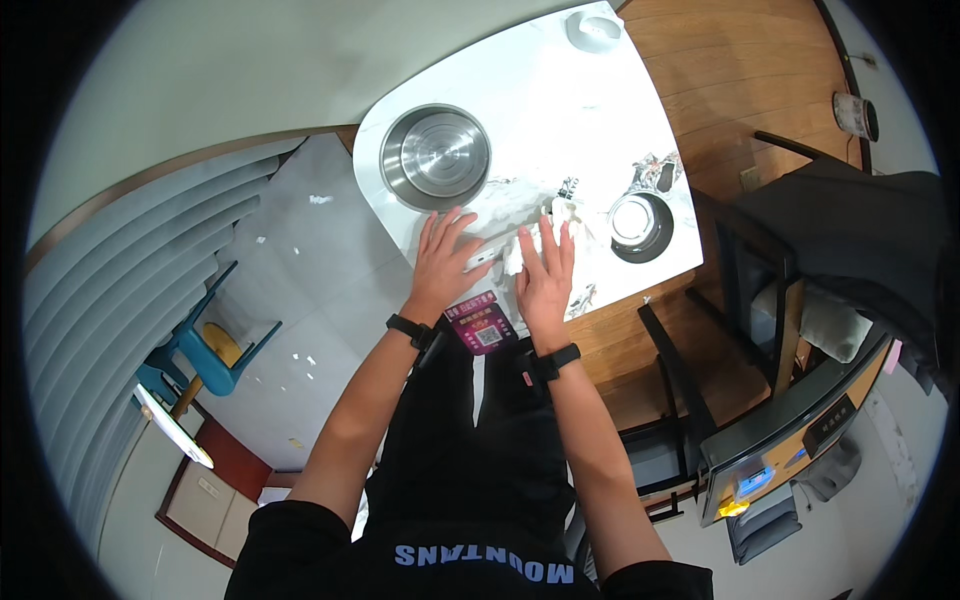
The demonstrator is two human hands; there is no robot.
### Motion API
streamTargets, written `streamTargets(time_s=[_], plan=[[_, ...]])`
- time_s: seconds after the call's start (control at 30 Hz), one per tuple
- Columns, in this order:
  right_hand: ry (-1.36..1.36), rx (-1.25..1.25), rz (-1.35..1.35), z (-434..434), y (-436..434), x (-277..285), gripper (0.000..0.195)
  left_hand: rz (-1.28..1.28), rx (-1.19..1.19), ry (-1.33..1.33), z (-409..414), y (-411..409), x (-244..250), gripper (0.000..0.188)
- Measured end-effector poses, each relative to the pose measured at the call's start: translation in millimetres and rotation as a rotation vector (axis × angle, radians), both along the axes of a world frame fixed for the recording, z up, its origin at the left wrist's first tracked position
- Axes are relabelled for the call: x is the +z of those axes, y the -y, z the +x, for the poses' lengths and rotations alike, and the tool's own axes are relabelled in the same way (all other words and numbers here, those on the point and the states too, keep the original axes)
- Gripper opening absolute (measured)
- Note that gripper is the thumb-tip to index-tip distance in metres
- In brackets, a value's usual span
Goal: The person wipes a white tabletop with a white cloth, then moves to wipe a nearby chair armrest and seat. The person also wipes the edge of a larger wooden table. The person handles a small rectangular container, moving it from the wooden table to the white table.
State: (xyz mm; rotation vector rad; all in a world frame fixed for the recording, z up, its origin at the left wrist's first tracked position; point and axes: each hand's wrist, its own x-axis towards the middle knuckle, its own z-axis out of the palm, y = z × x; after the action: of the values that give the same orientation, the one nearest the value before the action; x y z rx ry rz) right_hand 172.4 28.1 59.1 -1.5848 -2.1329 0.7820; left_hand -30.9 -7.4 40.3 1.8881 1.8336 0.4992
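My left hand is at the near left part of a white marble-patterned table, its thumb and a finger about the end of a slim white device with a small port. My right hand presses a crumpled white tissue or cloth against the device's other part, which it mostly hides. More of the white material shows past my right fingertips. Just beyond my left fingertips stands a wide stainless steel pot. A smaller metal bowl sits right of my right hand.
A card with a printed code lies at the table's near edge. At the far corner stands a white rounded object. Dark-framed chairs are on the right, a blue chair at left. White scraps dot the grey floor.
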Motion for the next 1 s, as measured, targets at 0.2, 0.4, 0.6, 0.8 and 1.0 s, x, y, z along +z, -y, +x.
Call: streamTargets(time_s=[0.2, 0.4, 0.6, 0.8, 1.0], plan=[[0.03, -0.011, 0.02, -1.2, -1.2, 1.5, 0.066, 0.02, 0.005, -0.019, -1.5, 2.7, 2.5, 0.033], [-0.042, 0.063, 0.025, -13.3, 3.0, 16.7, 0.073, 0.035, -0.007, -0.009, 4.5, -1.4, 12.8, 0.031], [0.029, 0.009, 0.008, -10.2, -3.3, 9.6, 0.069, 0.009, 0.064, 0.076, 3.3, -3.2, 7.0, 0.033], [0.023, -0.083, 0.01, 1.9, -12.4, 2.9, 0.075, -0.008, 0.044, 0.049, -3.3, -1.4, 4.3, 0.035], [-0.014, -0.046, 0.076, 5.1, -15.8, 7.4, 0.077, -0.028, 0.033, 0.044, -6.7, 0.4, 8.1, 0.038]])
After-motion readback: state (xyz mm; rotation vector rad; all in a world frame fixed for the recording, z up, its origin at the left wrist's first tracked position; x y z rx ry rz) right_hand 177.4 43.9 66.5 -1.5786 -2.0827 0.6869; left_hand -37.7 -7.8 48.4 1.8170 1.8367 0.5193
